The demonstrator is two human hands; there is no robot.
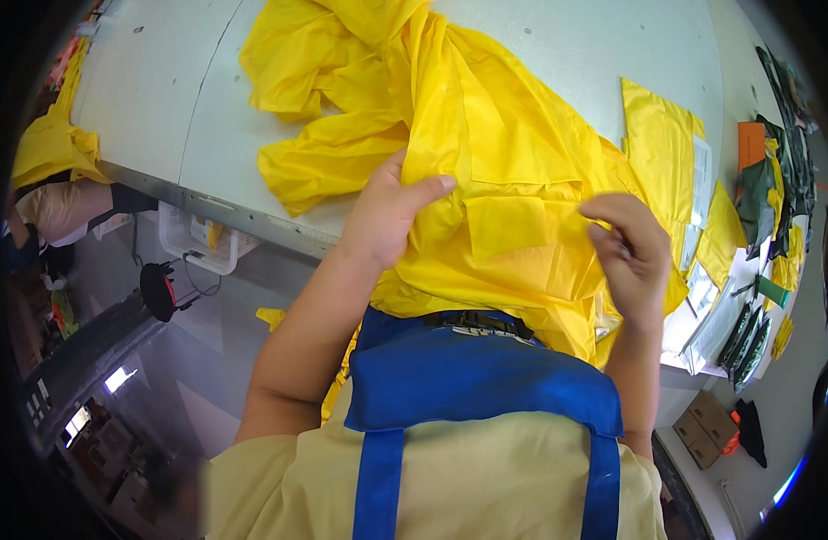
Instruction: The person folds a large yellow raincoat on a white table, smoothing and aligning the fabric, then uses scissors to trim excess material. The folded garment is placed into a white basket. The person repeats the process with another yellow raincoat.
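Observation:
A bright yellow garment (513, 153) of thin smooth cloth, with a stitched pocket flap (508, 225), spreads over the table's near edge and down onto my lap. My left hand (387, 216) grips its left side, thumb on top and the fingers hidden beneath the cloth. Just right of the flap hovers my right hand (631, 256), slightly blurred. Its fingers are loosely curled, with thumb and forefinger apart and nothing visible between them. More of the garment lies bunched (333, 63) toward the far left.
The pale table (594, 45) has a metal edge on the left, with a white plastic basket (218, 256) below it. Yellow cloth pieces (658, 135) and papers (702, 175) lie at right, near dark packets (747, 337). Cardboard boxes (706, 427) stand lower right. Another person (67, 202) sits at far left.

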